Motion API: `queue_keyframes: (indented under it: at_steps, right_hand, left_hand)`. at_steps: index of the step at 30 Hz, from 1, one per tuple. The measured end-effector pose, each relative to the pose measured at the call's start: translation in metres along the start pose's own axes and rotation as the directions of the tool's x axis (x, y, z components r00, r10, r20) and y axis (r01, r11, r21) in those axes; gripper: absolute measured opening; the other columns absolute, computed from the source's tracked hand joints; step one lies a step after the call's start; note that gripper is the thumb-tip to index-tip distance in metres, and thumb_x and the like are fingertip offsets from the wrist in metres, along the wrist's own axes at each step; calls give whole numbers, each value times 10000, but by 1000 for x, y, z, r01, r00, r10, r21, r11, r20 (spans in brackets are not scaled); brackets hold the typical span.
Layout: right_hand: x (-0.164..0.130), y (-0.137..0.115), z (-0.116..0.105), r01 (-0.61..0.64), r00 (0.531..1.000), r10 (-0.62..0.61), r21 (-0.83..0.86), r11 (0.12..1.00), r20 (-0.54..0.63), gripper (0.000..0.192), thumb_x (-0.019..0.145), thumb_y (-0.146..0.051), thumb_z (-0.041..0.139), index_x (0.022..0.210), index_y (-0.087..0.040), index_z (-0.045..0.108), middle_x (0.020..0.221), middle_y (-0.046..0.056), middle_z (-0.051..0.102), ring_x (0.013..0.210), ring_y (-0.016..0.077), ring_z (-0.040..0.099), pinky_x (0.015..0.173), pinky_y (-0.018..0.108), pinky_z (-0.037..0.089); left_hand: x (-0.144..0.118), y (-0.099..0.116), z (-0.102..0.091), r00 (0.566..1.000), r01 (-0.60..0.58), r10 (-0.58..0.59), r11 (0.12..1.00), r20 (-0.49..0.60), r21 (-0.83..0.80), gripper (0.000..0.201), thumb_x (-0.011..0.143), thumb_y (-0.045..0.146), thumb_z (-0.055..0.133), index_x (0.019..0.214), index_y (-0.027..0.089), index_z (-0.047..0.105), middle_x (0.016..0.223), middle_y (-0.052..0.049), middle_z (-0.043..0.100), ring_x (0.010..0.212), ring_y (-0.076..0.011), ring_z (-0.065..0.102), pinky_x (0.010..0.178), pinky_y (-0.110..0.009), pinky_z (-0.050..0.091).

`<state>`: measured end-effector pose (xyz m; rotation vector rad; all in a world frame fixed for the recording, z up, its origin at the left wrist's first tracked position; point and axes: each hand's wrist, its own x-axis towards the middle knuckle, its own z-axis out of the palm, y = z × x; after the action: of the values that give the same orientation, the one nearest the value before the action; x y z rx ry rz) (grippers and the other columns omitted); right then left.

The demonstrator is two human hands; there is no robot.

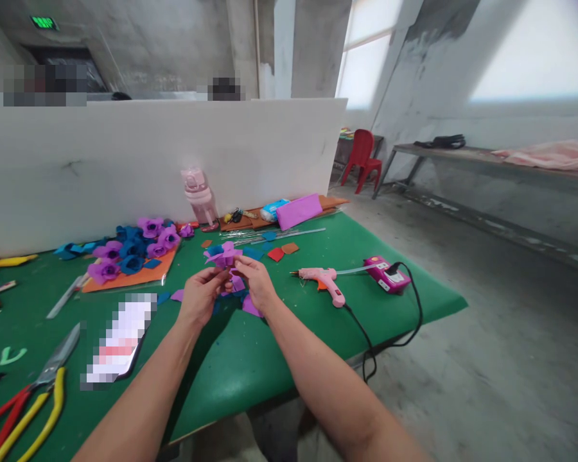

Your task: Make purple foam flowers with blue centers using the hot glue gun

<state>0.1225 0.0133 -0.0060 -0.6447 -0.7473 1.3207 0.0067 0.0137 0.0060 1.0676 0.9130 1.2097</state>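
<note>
Both hands meet over the middle of the green table, pinching a purple and blue craft flower (225, 254) between them. My left hand (203, 292) grips it from the lower left with bent fingers. On the right side my right hand (254, 279) has its thumb and fingertips closed on the flower's petals. Loose purple petal pieces (251, 307) lie beneath the hands. A pink glue gun (322, 280) rests on its side to the right, its cord running off the table edge. Finished purple and blue flowers (132, 249) are piled on an orange sheet at the left.
At the left lie a phone (120, 340), red-and-yellow-handled shears (52, 372) and tweezers. A magenta power box (388, 274) sits near the right edge. Behind stand a pink bottle (201, 199), purple sheet material (299, 210) and a white partition (149, 154); heads show above it.
</note>
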Motion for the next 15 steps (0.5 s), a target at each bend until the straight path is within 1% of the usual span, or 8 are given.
queue_keyframes:
  at_steps: [3, 6, 8, 12, 15]
  right_hand:
    - [-2, -3, 3, 22, 998, -22, 3, 1000, 54, 129, 624, -231, 669, 740, -178, 680, 667, -21, 631, 578, 67, 521, 583, 190, 441]
    - [-5, -4, 5, 10, 996, -9, -11, 1000, 93, 193, 620, -247, 673, 796, -169, 675, 656, -21, 623, 518, 63, 500, 488, 183, 435]
    - [-6, -3, 6, -1, 996, 5, -41, 999, 89, 240, 612, -269, 686, 830, -170, 664, 673, -15, 633, 500, 68, 508, 458, 191, 445]
    - [-7, 1, 7, 16, 998, -8, -114, 993, 68, 259, 609, -273, 700, 846, -183, 651, 760, 5, 662, 572, 85, 567, 465, 187, 468]
    - [-7, 3, 7, 10, 999, -5, -137, 990, 35, 243, 604, -253, 704, 830, -189, 644, 725, -8, 657, 551, 77, 565, 453, 173, 455]
  left_hand:
    - [-1, 1, 2, 1000, -11, 11, 1000, -25, 21, 276, 539, 255, 773, 741, 118, 643, 637, -5, 624, 518, -96, 562, 503, -214, 436]
    - [-3, 3, 4, 998, -27, 29, 999, -48, 33, 261, 536, 264, 773, 705, 121, 634, 594, 2, 615, 505, -98, 559, 498, -214, 428]
    - [-4, 2, 5, 997, -44, 47, 998, -55, 45, 256, 536, 278, 771, 674, 123, 621, 559, 7, 603, 498, -100, 555, 504, -220, 430]
    - [-3, -1, 5, 997, -54, 57, 997, -57, 62, 286, 536, 319, 768, 665, 123, 604, 537, 10, 589, 485, -99, 543, 505, -229, 435]
    - [-4, -3, 6, 998, -35, 38, 998, -56, 54, 316, 541, 337, 766, 706, 118, 608, 547, 8, 591, 478, -97, 543, 506, -229, 437]
